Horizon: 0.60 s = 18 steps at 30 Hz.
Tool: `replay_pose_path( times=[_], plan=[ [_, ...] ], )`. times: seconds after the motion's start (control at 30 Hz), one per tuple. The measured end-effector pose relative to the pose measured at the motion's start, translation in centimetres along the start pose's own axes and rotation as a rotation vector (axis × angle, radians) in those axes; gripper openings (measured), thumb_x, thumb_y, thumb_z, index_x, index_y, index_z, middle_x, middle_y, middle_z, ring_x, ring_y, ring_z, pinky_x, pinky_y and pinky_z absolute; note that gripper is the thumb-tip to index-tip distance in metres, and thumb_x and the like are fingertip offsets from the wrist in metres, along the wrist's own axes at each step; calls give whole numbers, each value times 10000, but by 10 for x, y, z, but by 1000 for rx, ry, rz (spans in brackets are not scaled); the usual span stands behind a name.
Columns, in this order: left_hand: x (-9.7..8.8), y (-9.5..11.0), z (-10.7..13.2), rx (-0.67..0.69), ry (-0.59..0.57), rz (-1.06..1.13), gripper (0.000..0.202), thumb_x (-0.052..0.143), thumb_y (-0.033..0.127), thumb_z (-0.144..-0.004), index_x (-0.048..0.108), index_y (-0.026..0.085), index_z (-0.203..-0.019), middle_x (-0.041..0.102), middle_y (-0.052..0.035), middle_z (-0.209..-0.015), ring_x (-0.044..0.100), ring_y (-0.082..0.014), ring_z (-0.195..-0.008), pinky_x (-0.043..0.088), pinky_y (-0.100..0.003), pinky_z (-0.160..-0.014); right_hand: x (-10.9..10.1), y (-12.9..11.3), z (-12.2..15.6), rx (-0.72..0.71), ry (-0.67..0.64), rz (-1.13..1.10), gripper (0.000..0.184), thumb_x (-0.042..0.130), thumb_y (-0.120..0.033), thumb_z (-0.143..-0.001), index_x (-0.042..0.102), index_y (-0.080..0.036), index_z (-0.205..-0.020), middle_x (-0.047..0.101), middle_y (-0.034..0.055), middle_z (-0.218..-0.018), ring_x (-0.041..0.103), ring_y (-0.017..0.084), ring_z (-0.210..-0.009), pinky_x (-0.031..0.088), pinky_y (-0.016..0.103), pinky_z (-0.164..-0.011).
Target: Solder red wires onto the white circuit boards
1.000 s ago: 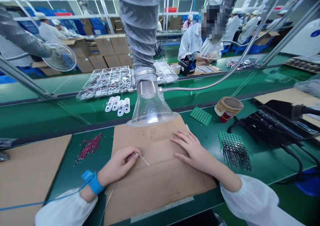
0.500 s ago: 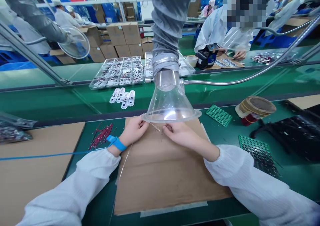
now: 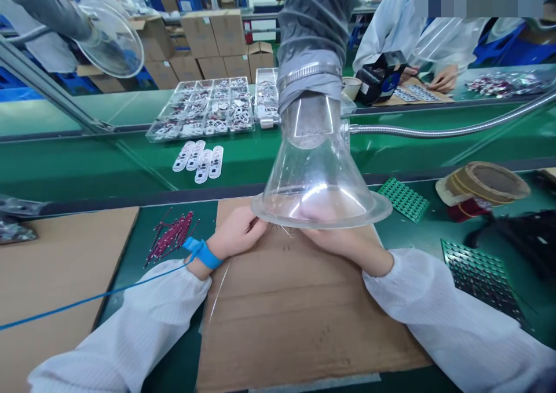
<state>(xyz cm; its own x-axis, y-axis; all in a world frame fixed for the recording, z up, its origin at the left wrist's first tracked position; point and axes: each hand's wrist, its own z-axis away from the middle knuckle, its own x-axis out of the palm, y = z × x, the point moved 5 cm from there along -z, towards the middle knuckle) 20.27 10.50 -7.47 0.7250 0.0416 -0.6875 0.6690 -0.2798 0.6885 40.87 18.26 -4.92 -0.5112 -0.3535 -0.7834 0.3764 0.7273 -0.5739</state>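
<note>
Left hand pinches a thin wire over the cardboard; the grip of the right hand, blurred behind the clear hood, cannot be read. A slack pinch could drop the wire.

Cardboard sheet on green bench

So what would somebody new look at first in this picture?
Probably the big clear funnel, hanging from a grey hose in the middle, above the cardboard. Next, the bright blue band on the wrist of the left hand, and the dark red pieces left of the cardboard.
</note>
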Motion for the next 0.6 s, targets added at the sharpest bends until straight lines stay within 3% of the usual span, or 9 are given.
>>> replay_pose_path(
  times=[0.17, 0.37, 0.6],
  plan=[
    [2, -1, 0, -36, 2, -61, 294, 514, 357, -1069, 729, 175, -1153, 789, -92, -1024, 736, -268, -1079, 598, -412, -1009, -12, 27, -9, 158, -28, 85, 406, 515, -384, -1099, 642, -223, -749, 653, 22, -768, 543, 187, -692, 385, 328, -658],
    [4, -1, 0, -32, -8, -124, 259, 571, 409, -1039, 729, 208, -1082, 776, -60, -921, 741, -249, -957, 608, -368, -911, -6, 27, -10, 86, -44, 49, 389, 514, -436, -1098, 678, -231, -811, 649, 23, -776, 550, 196, -708, 372, 333, -652],
    [4, 3, 0, -19, -23, -126, 235, 578, 408, -1022, 705, 215, -980, 756, -50, -850, 740, -243, -915, 605, -346, -862, -6, 29, -8, 127, -15, 54, 390, 526, -425, -1087, 627, -234, -762, 630, 23, -743, 563, 206, -712, 382, 346, -663]
  ],
)
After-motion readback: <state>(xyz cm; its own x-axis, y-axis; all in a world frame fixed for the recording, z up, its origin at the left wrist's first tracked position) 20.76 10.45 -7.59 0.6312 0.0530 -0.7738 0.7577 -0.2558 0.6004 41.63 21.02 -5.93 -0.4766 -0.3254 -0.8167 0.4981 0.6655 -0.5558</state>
